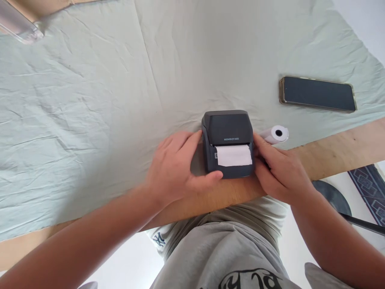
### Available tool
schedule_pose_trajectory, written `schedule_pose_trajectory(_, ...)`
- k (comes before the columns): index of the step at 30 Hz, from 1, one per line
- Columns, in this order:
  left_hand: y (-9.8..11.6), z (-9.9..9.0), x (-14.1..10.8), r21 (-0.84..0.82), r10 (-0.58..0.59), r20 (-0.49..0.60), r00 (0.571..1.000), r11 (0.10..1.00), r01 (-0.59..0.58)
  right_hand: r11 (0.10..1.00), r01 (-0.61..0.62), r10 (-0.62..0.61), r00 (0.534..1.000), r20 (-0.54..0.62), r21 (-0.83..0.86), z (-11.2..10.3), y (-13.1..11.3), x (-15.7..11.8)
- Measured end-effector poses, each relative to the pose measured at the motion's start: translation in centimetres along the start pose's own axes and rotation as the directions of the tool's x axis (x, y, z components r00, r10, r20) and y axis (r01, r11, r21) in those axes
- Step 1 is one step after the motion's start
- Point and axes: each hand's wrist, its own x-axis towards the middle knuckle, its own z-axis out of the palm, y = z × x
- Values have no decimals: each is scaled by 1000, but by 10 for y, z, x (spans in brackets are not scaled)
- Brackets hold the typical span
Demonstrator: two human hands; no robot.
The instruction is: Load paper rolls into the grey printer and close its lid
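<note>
A dark label printer (229, 124) sits at the table's front edge, its lid down. From the slot below the lid hangs a strip of white paper (234, 155) with a torn right edge. My left hand (177, 166) wraps the printer's left side, with the thumb lying across its front corner. On the opposite side, my right hand (281, 168) holds the printer's right wall; some of its fingertips are hidden. Just behind that hand lies a white paper roll (272, 135) with a dark core, partly covered by the fingers.
A smartphone (319, 94) in a clear case lies at the right. The pale green cloth (105, 100) is wrinkled, and a bare wooden edge (343, 150) runs along the front. A clear plastic object (18, 22) stands at the far left corner.
</note>
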Motion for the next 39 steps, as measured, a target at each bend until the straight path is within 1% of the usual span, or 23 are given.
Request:
schedule_pose_trajectory(2, 1, -3, 5, -44, -44, 38, 998, 998, 46, 997, 22, -12, 991, -131, 71, -1, -6, 0)
schedule_pose_trajectory(4, 3, -3, 7, -55, -53, 54, 997, 997, 56, 992, 60, -32, 972, -234, 113, -6, -15, 2)
schedule_pose_trajectory(7, 6, -2, 9, -54, -53, 43, 998, 997, 56, 993, 71, -37, 947, -320, 96, -21, -28, 14)
schedule_pose_trajectory(8, 6, -2, 9, -54, -58, 35, 998, 997, 60, 996, 62, -36, 946, -323, 71, -27, -31, 21)
schedule_pose_trajectory(9, 6, -1, 8, -55, -62, 30, 998, 996, 63, 998, 56, -43, 957, -286, 37, -32, -34, 29)
schedule_pose_trajectory(10, 6, -1, 8, -57, -62, 27, 998, 996, 63, 998, 55, -55, 975, -214, -5, -38, -36, 38)
schedule_pose_trajectory(11, 5, -1, 8, -61, -59, 31, 998, 996, 60, 997, 59, -64, 991, -118, -47, -42, -37, 47)
schedule_pose_trajectory(13, 4, -2, 7, -72, -45, 43, 998, 996, 48, 991, 71, -65, 996, 57, -110, -50, -38, 61)
schedule_pose_trajectory(14, 4, -3, 7, -79, -37, 49, 998, 996, 40, 988, 70, -58, 994, 94, -134, -53, -37, 66)
schedule_pose_trajectory(16, 4, -4, 8, -87, -26, 58, 998, 996, 31, 981, 62, -48, 996, 82, -186, -57, -36, 73)
schedule_pose_trajectory(17, 4, -4, 8, -87, -26, 62, 998, 996, 32, 974, 68, -57, 997, 58, -218, -59, -35, 75)
schedule_pose_trajectory(19, 5, -6, 10, -79, -32, 77, 997, 996, 38, 956, 79, -87, 996, -13, -283, -61, -36, 80)
schedule_pose_trajectory(21, 6, -6, 11, -66, -43, 88, 995, 997, 49, 945, 61, -92, 992, -83, -321, -62, -38, 87)
schedule_pose_trajectory(23, 7, -6, 12, -53, -53, 90, 995, 997, 58, 944, 25, -69, 990, -122, -329, -60, -43, 95)
schedule_pose_trajectory(24, 7, -5, 12, -47, -53, 87, 995, 997, 57, 945, 6, -47, 992, -117, -327, -59, -45, 98)
schedule_pose_trajectory(26, 6, -1, 10, -37, -46, 75, 996, 998, 49, 943, -11, -9, 998, -59, -332, -55, -47, 104)
schedule_pose_trajectory(28, 5, 5, 7, -21, -36, 17, 999, 999, 36, 939, -4, 17, 999, 36, -343, -50, -44, 108)
schedule_pose_trajectory(31, 3, 15, 2, -2, 1, -105, 994, 1000, -2, 924, 104, -33, 980, 194, -367, -42, -33, 116)
schedule_pose_trajectory(33, 2, 18, 0, 3, 27, -141, 990, 1000, -27, 912, 204, -109, 957, 268, -356, -37, -26, 124)
schedule_pose_trajectory(35, 1, 17, -1, 6, 32, -146, 989, 999, -32, 905, 275, -172, 935, 311, -325, -34, -23, 134)
schedule_pose_trajectory(36, 1, 14, 0, 2, 35, -129, 991, 999, -35, 906, 290, -186, 926, 328, -307, -33, -25, 138)
schedule_pose_trajectory(37, 0, 11, 1, -7, 41, -102, 994, 999, -42, 909, 294, -184, 919, 348, -295, -34, -27, 142)
schedule_pose_trajectory(39, 1, 3, 2, -29, 47, -32, 998, 998, -48, 921, 254, -128, 913, 388, -294, -41, -35, 147)
